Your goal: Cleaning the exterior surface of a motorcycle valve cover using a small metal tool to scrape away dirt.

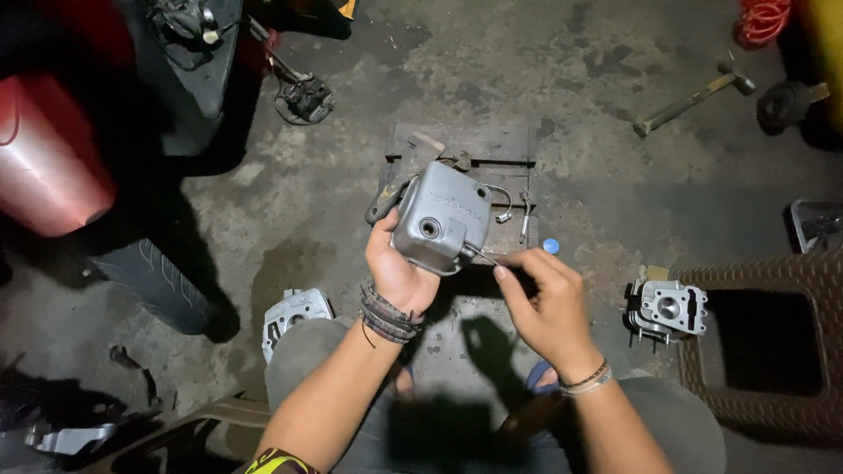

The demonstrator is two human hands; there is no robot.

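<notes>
Stained concrete floor (615,105), dim workshop: left hand (397,270) clamped on boxy grey cast-metal cover (439,218) held above a wooden board (465,145); right hand (549,303) pinching a thin tool (485,256) at its edge; hammer (694,98) well apart.

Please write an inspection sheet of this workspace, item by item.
Surface: stained grey concrete floor, with a dark wooden board under the work.
Job's things: grey cast-metal engine cover, held up; thin metal tool at its lower edge.
Clutter: wooden-handled hammer, small blue cap, two grey metal cylinder heads.
Grippers: left hand grips the cover; right hand pinches the tool with its fingers.
Cables: orange coiled cord.
Surroundings: brown woven plastic stool, red cylinder.
</notes>
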